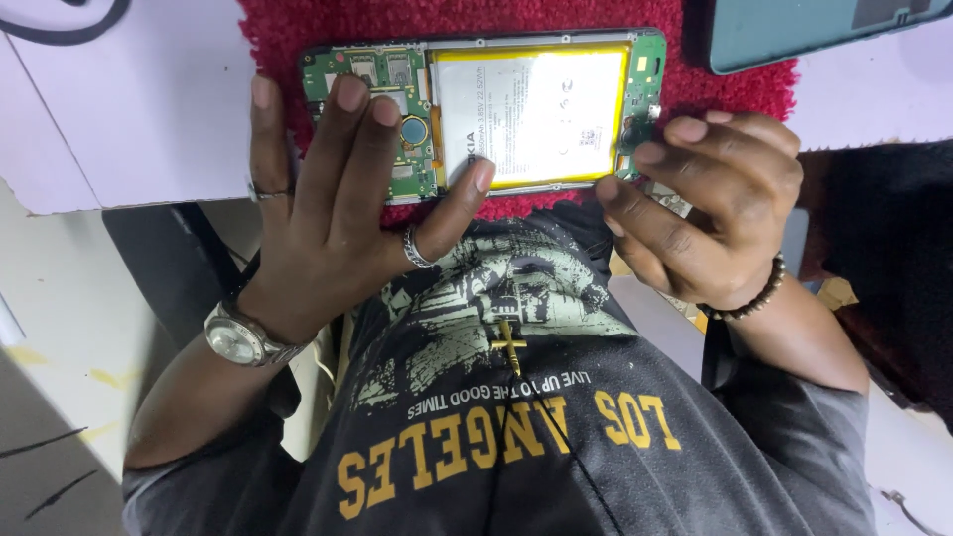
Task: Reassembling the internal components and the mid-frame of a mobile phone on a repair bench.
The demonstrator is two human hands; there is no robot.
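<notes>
Head view, left hand (328,208), right hand (710,199) steadying opened phone (486,109), yellow-edged white battery label (531,109)

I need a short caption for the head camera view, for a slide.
Two bare hands, left hand and right hand, steady an opened smartphone with green circuit board and silver battery on a red fuzzy mat.

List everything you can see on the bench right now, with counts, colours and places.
opened phone: one, green circuit boards and a pale yellow-edged battery, lying on the mat, top centre
red mat: one, fuzzy, under the phone
back cover: one, teal, top right, partly on the mat
white sheet: one, top left
black cable: one, top left corner
left hand: rings and silver wristwatch, fingers spread over the phone's left end, thumb on the battery's lower edge
right hand: dark bead bracelet, fingertips at the phone's right end
</notes>
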